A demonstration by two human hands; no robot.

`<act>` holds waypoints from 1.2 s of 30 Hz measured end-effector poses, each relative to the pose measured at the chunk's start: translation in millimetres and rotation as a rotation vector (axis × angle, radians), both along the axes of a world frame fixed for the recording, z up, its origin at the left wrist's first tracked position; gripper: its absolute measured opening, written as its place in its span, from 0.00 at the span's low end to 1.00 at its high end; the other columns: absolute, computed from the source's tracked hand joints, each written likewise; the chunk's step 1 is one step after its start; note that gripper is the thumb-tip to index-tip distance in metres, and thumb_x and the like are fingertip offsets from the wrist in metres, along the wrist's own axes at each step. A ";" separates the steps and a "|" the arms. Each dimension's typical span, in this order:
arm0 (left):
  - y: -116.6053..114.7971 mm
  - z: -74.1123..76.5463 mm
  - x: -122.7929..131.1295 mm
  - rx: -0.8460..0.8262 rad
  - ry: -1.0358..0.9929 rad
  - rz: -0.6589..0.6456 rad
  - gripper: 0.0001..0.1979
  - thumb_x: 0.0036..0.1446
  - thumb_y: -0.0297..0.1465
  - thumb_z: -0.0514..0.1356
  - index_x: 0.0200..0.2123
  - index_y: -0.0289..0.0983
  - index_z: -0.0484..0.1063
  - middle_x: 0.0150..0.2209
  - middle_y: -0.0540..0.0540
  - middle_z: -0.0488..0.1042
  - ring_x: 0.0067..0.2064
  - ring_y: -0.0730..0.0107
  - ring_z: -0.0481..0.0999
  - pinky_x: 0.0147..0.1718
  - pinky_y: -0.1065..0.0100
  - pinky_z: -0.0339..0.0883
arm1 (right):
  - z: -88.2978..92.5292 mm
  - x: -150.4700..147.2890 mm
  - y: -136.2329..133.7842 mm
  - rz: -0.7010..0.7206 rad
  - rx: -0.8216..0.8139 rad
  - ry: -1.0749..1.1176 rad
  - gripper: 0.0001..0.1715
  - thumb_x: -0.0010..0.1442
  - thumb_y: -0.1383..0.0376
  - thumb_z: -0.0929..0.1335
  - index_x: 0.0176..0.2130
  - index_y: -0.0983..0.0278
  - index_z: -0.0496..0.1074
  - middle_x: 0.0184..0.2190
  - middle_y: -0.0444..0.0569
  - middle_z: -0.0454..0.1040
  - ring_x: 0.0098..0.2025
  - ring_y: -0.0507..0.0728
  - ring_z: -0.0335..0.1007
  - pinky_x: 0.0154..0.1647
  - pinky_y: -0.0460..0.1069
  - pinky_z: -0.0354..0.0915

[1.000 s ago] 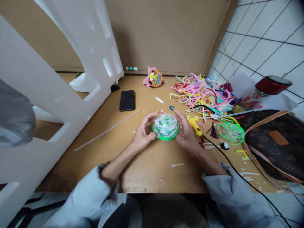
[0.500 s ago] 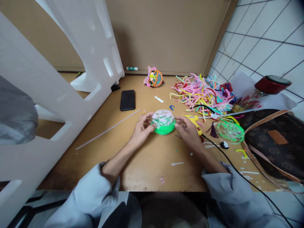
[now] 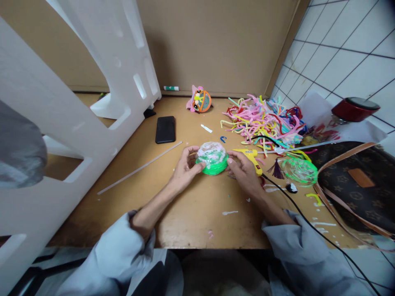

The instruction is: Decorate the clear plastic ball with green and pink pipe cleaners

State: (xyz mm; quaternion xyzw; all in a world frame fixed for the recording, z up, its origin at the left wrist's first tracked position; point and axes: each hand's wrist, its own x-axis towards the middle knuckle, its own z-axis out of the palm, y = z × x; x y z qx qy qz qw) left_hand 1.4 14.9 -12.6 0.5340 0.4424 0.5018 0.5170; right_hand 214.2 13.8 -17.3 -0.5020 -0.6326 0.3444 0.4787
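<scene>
A clear half-dome wound with green and pink pipe cleaners (image 3: 212, 158) rests on the wooden table (image 3: 185, 205), dome side up. My left hand (image 3: 185, 168) grips its left side with curled fingers. My right hand (image 3: 242, 166) pinches its right edge. A yellow glue gun (image 3: 253, 158) lies just behind my right hand, its black cord (image 3: 296, 209) trailing toward me.
A second green-wound dome (image 3: 300, 170) lies to the right. Behind it is a heap of coloured pipe cleaners (image 3: 265, 119). A black phone (image 3: 165, 128), a clear glue stick (image 3: 140, 168), a small owl figure (image 3: 200, 100), white foam packing (image 3: 77, 102) and a brown bag (image 3: 358, 185) surround the work spot.
The dome was tilted up toward me a second ago; both hands have lowered it flat onto the table and slid a little farther away.
</scene>
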 end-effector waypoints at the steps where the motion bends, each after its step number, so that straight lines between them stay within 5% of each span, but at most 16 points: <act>1: -0.3 -0.4 0.0 0.004 -0.003 0.001 0.26 0.47 0.37 0.68 0.48 0.40 0.62 0.47 0.43 0.71 0.49 0.62 0.72 0.43 0.63 0.70 | 1.1 -0.3 -0.6 0.002 0.004 0.011 0.19 0.63 0.53 0.67 0.49 0.60 0.75 0.44 0.52 0.78 0.51 0.63 0.75 0.51 0.60 0.74; 9: 5.4 -7.7 -5.0 0.026 -0.109 0.075 0.36 0.47 0.43 0.71 0.57 0.46 0.61 0.53 0.43 0.69 0.50 0.61 0.74 0.44 0.60 0.72 | 12.3 -2.4 -3.8 0.051 -0.038 0.314 0.27 0.61 0.47 0.68 0.52 0.60 0.73 0.47 0.53 0.79 0.37 0.57 0.76 0.40 0.55 0.74; 15: 6.9 1.5 -2.4 -0.205 -0.298 -0.210 0.34 0.52 0.56 0.63 0.56 0.43 0.69 0.57 0.40 0.73 0.53 0.51 0.76 0.40 0.60 0.77 | 21.6 8.8 1.8 0.201 -0.092 0.546 0.30 0.64 0.44 0.62 0.55 0.60 0.70 0.52 0.56 0.79 0.37 0.59 0.78 0.45 0.60 0.74; 19: 3.9 6.7 -0.5 -0.246 -0.368 -0.354 0.37 0.54 0.60 0.60 0.61 0.47 0.66 0.57 0.41 0.74 0.48 0.53 0.79 0.33 0.63 0.78 | 27.0 11.5 -0.2 0.252 -0.103 0.493 0.36 0.66 0.40 0.54 0.59 0.57 0.68 0.58 0.57 0.75 0.48 0.63 0.78 0.54 0.65 0.71; 24: 1.8 4.1 -2.4 -0.313 -0.394 -0.337 0.39 0.53 0.58 0.62 0.65 0.52 0.60 0.57 0.41 0.74 0.37 0.61 0.81 0.25 0.65 0.77 | 31.0 10.4 -2.0 0.274 -0.113 0.485 0.41 0.65 0.38 0.52 0.62 0.59 0.64 0.64 0.57 0.70 0.60 0.63 0.71 0.62 0.64 0.67; 29: -0.2 2.6 -1.0 -0.386 -0.438 -0.352 0.34 0.57 0.55 0.61 0.63 0.51 0.62 0.52 0.42 0.76 0.36 0.62 0.82 0.28 0.64 0.78 | 27.8 5.3 -3.4 0.233 -0.040 0.472 0.37 0.61 0.40 0.63 0.58 0.59 0.70 0.61 0.56 0.71 0.64 0.65 0.68 0.67 0.65 0.63; 36: 0.4 1.0 3.4 -0.287 -0.435 -0.244 0.33 0.54 0.52 0.66 0.60 0.50 0.64 0.57 0.43 0.73 0.44 0.62 0.80 0.33 0.66 0.80 | 17.5 -2.4 -8.1 0.119 0.124 0.127 0.25 0.57 0.52 0.74 0.53 0.53 0.76 0.58 0.51 0.71 0.61 0.64 0.67 0.60 0.61 0.68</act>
